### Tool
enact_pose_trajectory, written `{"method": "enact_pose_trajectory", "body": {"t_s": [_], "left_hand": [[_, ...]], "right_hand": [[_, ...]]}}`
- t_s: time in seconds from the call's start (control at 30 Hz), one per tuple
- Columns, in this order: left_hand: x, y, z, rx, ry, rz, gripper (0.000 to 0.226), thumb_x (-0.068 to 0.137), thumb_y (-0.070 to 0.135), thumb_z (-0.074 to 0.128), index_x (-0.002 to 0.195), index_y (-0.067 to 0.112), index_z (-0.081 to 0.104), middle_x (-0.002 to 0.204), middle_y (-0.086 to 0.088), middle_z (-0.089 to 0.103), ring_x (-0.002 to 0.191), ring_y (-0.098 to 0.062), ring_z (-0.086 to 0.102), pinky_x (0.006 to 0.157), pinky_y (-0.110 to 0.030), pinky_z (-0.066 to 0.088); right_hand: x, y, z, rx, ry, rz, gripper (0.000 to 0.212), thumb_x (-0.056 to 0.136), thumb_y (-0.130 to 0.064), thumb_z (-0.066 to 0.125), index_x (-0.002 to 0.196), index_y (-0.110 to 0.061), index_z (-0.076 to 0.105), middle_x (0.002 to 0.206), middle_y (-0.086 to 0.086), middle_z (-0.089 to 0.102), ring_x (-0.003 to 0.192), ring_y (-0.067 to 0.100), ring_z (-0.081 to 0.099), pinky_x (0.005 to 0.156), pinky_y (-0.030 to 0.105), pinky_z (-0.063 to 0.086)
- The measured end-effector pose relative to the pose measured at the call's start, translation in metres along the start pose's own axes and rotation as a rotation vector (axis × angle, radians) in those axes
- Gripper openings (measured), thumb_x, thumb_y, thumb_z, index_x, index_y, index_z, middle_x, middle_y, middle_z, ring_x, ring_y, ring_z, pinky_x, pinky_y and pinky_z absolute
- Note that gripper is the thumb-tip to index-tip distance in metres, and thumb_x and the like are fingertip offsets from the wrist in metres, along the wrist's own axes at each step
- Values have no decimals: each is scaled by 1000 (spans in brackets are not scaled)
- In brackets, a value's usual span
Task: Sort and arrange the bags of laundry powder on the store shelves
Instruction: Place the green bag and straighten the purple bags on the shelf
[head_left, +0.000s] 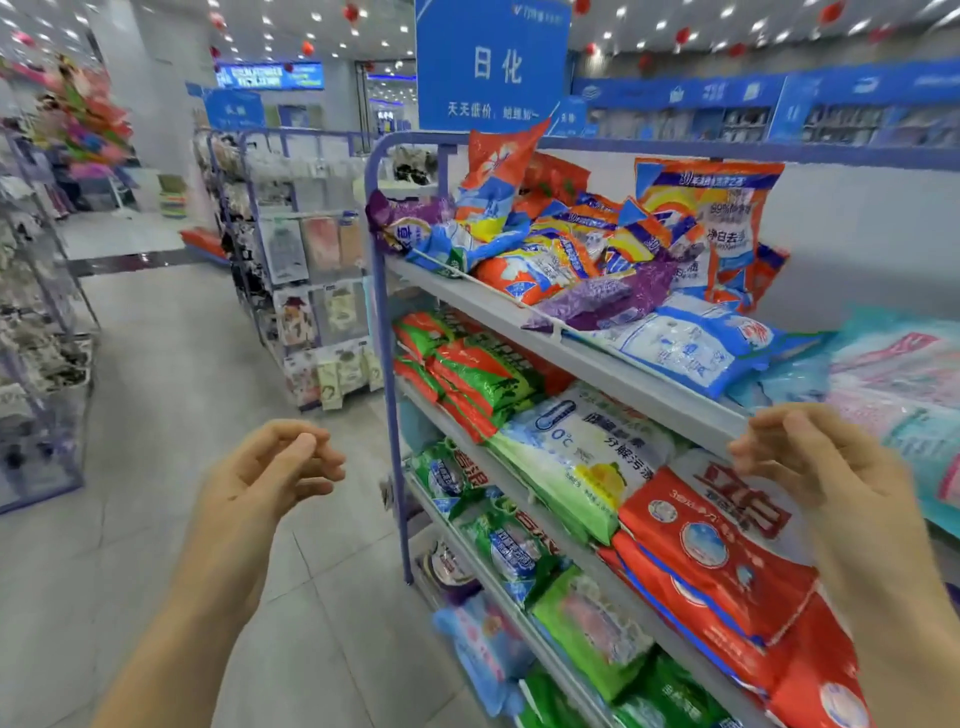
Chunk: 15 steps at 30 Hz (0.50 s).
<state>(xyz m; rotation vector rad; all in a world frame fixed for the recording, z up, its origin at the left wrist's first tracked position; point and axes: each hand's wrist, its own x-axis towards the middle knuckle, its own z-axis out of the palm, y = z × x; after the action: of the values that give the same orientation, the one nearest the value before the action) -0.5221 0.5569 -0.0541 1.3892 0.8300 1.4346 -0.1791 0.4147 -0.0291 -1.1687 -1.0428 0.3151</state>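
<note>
Left hand (270, 467) and right hand (810, 462) hover loosely curled, empty; top-shelf bags (545, 260) point every way.

Person's body, head view. Two parts show: the left hand (270, 473) with the left forearm (171, 623), and the right hand (821, 462) with the right forearm (904, 623). Both hands are bare. Both forearms are bare from the wrist down to the lower edge of the view. The fingers (311, 457) are slender, with creased knuckles. The wide lens stretches each forearm, which broadens toward its lower corner. The right hand's outline is slightly blurred.
</note>
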Motion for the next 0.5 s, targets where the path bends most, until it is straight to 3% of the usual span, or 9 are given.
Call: {"method": "enact_pose_trajectory", "body": {"t_s": [0.27,0.5], "left_hand": [[135,-39,51,-37,-185,-5,33,94,14,49,75,28,72,73,-1,69,71,-15,67,64,-21,56],[219,-73,130,-143,-403,-31,19,95,11,48,85,13,65,72,1,70,68,-11,66,63,-17,54]], "right_hand": [[72,30,13,28,205,15,30,78,-52,61,77,-24,72,72,-3,70,64,9,65,64,19,55],[90,28,8,-134,333,-22,40,67,-62,64,80,-24,72,75,-3,71,68,12,66,67,21,56]]}}
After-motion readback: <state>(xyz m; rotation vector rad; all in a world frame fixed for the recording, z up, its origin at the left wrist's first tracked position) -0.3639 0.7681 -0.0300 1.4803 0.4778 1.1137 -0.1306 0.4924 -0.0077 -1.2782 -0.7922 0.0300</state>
